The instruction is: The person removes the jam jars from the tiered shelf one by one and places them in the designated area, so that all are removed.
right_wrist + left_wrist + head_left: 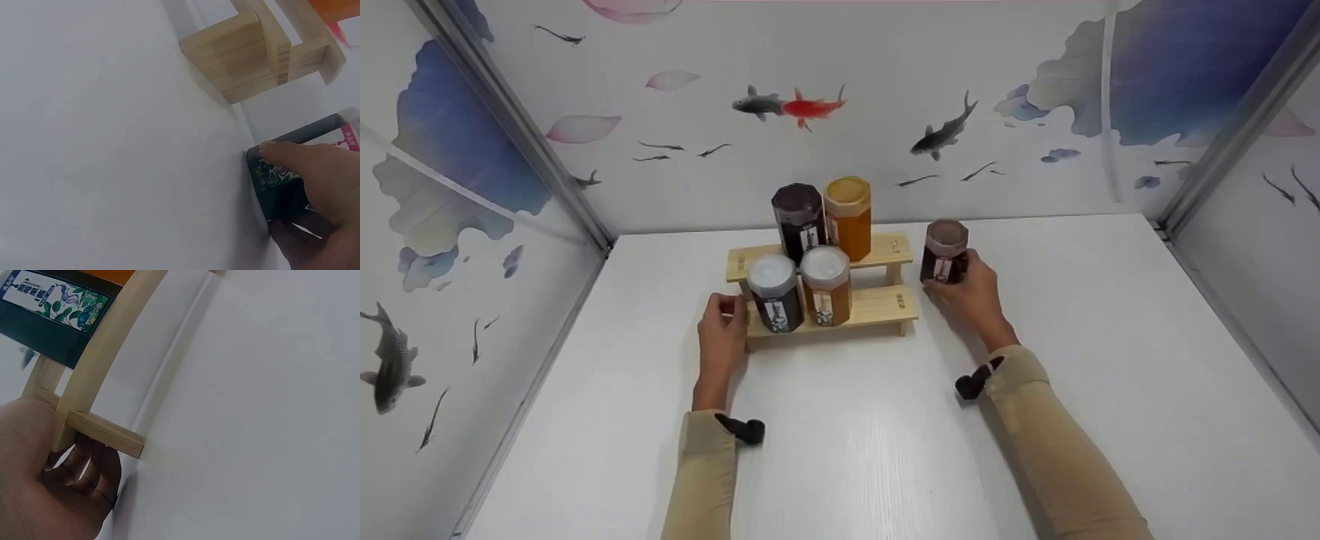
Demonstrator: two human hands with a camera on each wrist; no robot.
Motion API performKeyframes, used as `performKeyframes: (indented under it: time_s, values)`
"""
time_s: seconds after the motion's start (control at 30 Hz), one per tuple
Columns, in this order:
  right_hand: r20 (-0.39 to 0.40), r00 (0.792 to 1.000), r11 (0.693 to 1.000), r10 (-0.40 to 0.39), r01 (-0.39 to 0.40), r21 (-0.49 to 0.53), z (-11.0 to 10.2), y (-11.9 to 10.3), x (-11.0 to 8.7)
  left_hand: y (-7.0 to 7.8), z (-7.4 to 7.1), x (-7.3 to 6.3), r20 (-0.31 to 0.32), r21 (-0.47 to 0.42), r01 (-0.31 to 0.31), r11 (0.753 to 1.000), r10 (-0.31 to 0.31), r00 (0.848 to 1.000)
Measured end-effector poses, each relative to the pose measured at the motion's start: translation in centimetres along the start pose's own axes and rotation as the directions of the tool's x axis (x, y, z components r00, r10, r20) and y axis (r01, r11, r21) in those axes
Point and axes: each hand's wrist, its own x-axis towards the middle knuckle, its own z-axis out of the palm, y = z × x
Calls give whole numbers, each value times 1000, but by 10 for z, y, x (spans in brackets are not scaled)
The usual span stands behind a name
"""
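Observation:
A two-tier wooden rack (877, 304) stands on the table. My left hand (721, 337) grips the left end of its lower tier, fingers curled round the wood beside a leg (107, 433). To the right of the rack, my right hand (979, 300) holds a dark faceted jar (946, 251) between thumb and fingers. That jar's base (261, 185) is at or close to the tabletop. On the upper tier stand a dark-lidded jar (799, 214) and an amber jar (849, 221). The lower tier bears a dark jar (776, 296) and an amber jar (826, 289), both with whitish lids.
The white table (840, 442) meets a back wall (870, 45) painted with fish and petals, close behind the rack. Side panels with metal posts (510, 120) enclose left and right. Both sleeves carry small black wrist devices (748, 431).

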Motion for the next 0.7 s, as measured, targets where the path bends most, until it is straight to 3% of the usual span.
performKeyframes:
  time_s: [0.17, 0.43, 0.53, 0.7]
  values:
    - [1, 1000, 1000, 0, 0, -21, 1, 2, 4, 1, 3, -2, -1, -6, 4, 1000, -4, 1000]
    - [66, 998, 1000, -4, 3, 11, -3, 1, 1, 1, 4, -2, -2, -1, 10, 1000, -10, 1000]
    - [33, 999, 999, -17, 16, 36, -5, -4, -5, -1, 3, -1, -2, -2, 5, 1000, -5, 1000]
    - [-122, 990, 995, -70, 78, 68, -7, -26, -23, -2, 1, 1, -10, -13, -8, 1000, 8, 1000]
